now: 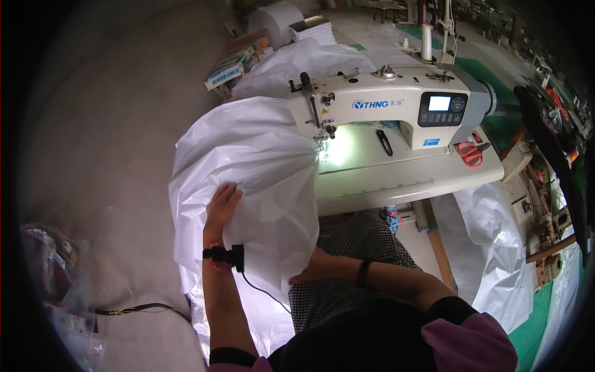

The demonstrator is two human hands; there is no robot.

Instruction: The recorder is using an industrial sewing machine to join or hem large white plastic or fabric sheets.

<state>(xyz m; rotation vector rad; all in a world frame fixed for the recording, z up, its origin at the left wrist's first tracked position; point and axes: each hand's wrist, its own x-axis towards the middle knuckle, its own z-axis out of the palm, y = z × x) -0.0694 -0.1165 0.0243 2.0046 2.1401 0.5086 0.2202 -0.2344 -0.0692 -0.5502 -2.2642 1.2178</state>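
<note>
A large white plastic-like sheet lies in folds left of the sewing machine and hangs down toward my lap. Its right edge runs in under the lit needle area of the machine. My left hand rests on top of the sheet's left part, fingers stretched out, holding nothing. At the sheet's lower right edge, over my checked trousers, my right hand closes on that edge; its fingers are mostly hidden by the sheet. A black strap with a small box and cable sits on my left wrist.
On the machine bed lie a small black tool and red-handled scissors. A thread cone stands behind. More white sheeting hangs at the right. Stacked boxes are at the back; plastic bags and a black cable lie left.
</note>
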